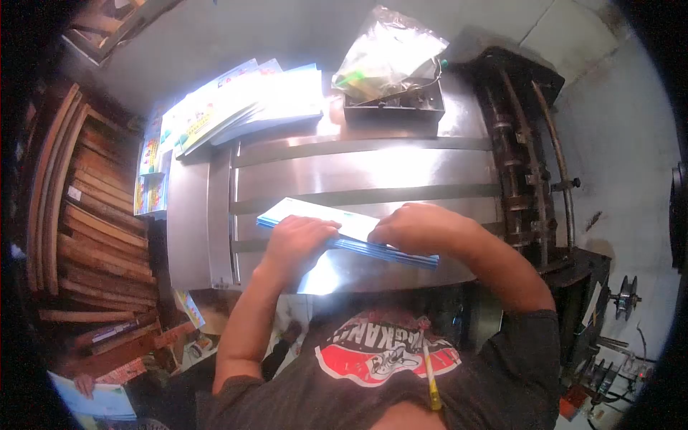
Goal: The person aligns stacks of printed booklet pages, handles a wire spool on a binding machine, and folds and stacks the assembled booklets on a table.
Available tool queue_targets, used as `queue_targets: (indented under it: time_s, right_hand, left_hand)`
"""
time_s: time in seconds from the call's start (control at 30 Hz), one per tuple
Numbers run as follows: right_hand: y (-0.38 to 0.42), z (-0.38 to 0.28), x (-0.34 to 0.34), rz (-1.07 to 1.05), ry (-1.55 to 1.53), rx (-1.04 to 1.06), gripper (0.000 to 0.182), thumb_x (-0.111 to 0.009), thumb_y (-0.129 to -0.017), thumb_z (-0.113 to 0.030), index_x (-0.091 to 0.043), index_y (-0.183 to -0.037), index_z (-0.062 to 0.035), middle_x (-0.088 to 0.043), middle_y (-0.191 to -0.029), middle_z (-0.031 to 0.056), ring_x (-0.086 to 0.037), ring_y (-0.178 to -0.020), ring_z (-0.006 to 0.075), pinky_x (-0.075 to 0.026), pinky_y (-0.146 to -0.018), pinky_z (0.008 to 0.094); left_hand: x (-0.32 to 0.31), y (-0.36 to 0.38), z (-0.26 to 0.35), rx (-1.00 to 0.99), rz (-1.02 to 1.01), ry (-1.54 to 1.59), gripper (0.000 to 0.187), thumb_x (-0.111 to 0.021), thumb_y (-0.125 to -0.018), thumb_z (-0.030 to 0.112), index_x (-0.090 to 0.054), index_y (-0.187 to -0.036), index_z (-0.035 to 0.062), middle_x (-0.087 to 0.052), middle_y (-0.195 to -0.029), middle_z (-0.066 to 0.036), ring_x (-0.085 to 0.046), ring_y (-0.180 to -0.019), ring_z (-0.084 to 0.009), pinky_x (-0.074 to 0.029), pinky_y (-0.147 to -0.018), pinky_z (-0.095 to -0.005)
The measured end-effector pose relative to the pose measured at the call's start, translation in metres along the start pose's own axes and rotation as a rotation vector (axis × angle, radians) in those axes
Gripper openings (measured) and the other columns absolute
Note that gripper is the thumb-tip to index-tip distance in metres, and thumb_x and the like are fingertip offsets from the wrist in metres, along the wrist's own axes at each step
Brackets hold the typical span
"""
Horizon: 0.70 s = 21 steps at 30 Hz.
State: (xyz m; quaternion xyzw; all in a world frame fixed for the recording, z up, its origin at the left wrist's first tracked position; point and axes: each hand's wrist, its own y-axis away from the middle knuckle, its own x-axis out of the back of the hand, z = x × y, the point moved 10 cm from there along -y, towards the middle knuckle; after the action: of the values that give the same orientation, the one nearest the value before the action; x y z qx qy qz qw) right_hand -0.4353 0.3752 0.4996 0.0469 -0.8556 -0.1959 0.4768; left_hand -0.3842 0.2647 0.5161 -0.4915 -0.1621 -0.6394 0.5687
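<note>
A narrow stack of white and blue printed sheets [337, 218] lies slightly slanted near the front of the metal table, its blue edges facing me. My left hand [304, 233] is closed around the left part of the stack, thumb on top. Toward the right end, my right hand [408, 223] is curled over the stack, with its fingertips pressed on the paper and partly hidden. Both hands touch the same stack.
The metal table [330, 170] has dark strips across it. Piles of printed sheets [215, 107] sit at its back left. A metal box [394, 107] carries a clear plastic bag [390, 54]. Machine rollers [512, 165] line the right side. Another person's hand [84, 385] holds sheets at lower left.
</note>
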Motion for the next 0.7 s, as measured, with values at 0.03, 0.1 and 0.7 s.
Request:
queue_targets:
  time_s: [0.03, 0.1, 0.7]
  right_hand:
    - [-0.001, -0.002, 0.000, -0.012, 0.014, 0.019, 0.021, -0.057, -0.087, -0.012, -0.066, -0.105, -0.0156, -0.070, -0.097, 0.0068, -0.069, -0.088, 0.0289, -0.055, -0.076, 0.0407]
    - [-0.005, -0.002, -0.008, -0.001, -0.003, 0.020, 0.018, -0.055, -0.088, -0.013, -0.065, -0.102, -0.0142, -0.070, -0.093, 0.0083, -0.069, -0.085, 0.0300, -0.056, -0.075, 0.0416]
    - [0.069, 0.066, 0.075, 1.031, 0.481, -0.572, 0.039, -0.073, -0.078, -0.013, -0.063, -0.115, -0.0046, -0.065, -0.107, 0.0146, -0.060, -0.104, 0.0310, -0.048, -0.091, 0.0420]
  left_hand:
    - [-0.002, -0.001, -0.001, 0.001, -0.026, 0.003, 0.014, -0.069, -0.076, 0.012, -0.063, -0.089, 0.0117, -0.073, -0.104, -0.003, -0.070, -0.094, -0.0219, -0.051, -0.078, -0.0366]
    - [0.001, 0.000, -0.003, 0.011, -0.028, 0.010, 0.014, -0.068, -0.075, 0.011, -0.063, -0.089, 0.0120, -0.073, -0.104, -0.003, -0.070, -0.095, -0.0213, -0.051, -0.078, -0.0362]
    - [-0.006, -0.022, -0.014, -0.032, -0.096, -0.037, 0.039, -0.078, -0.073, 0.018, -0.062, -0.108, 0.0106, -0.066, -0.121, -0.008, -0.064, -0.106, -0.0275, -0.050, -0.087, -0.0402]
